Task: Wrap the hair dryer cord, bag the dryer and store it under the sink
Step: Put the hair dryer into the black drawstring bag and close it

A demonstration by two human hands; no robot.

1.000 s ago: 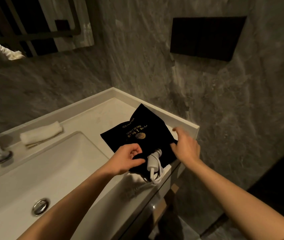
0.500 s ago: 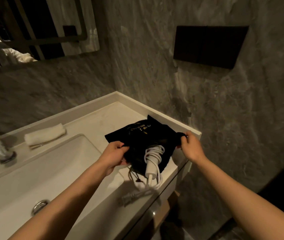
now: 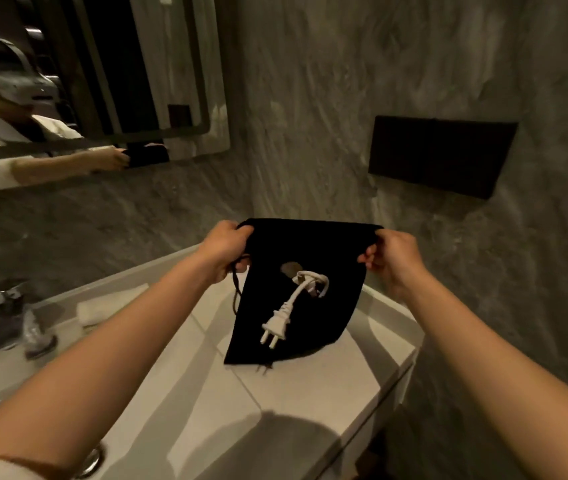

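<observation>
The bag (image 3: 296, 306) is now lifted off the counter (image 3: 327, 382), hanging above it. Left hand (image 3: 222, 249) and right hand (image 3: 391, 259) are pinching its top corners closed. The bagging step is unfinished: the plug (image 3: 275, 329) hangs outside and needs tucking inside next

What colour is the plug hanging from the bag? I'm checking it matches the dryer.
White, seen in the head view: the plug dangles against the black bag.
</observation>
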